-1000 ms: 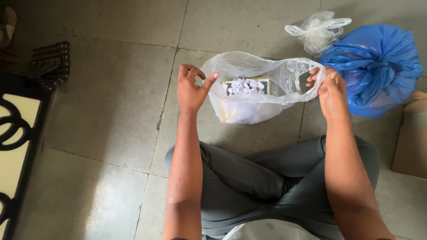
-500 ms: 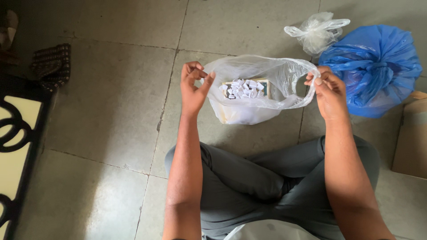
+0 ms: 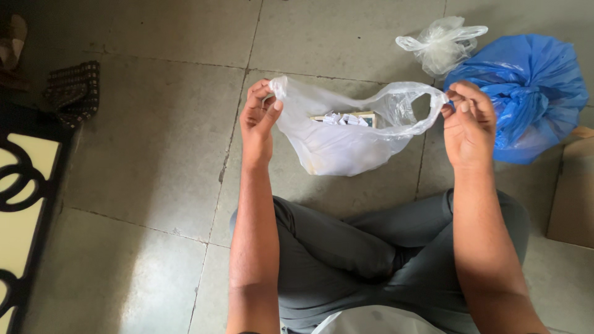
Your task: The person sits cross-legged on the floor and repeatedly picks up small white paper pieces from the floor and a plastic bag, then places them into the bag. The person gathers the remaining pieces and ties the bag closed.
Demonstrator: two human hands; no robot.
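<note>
Pinching the two handles of a thin translucent white plastic bag [image 3: 346,145] at frame centre, the left hand [image 3: 258,120] and right hand [image 3: 468,124] hold it stretched above the grey tiled floor [image 3: 154,154]. Small white pieces [image 3: 343,119] show inside. A tied blue plastic bag [image 3: 526,93] lies upper right.

Cardboard box [image 3: 572,192] cut off right

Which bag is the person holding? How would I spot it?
Start at the big tied blue plastic bag on the floor. Beside it, the left hand and right hand stretch a thin clear plastic bag, open-topped, with white scraps inside.
</note>
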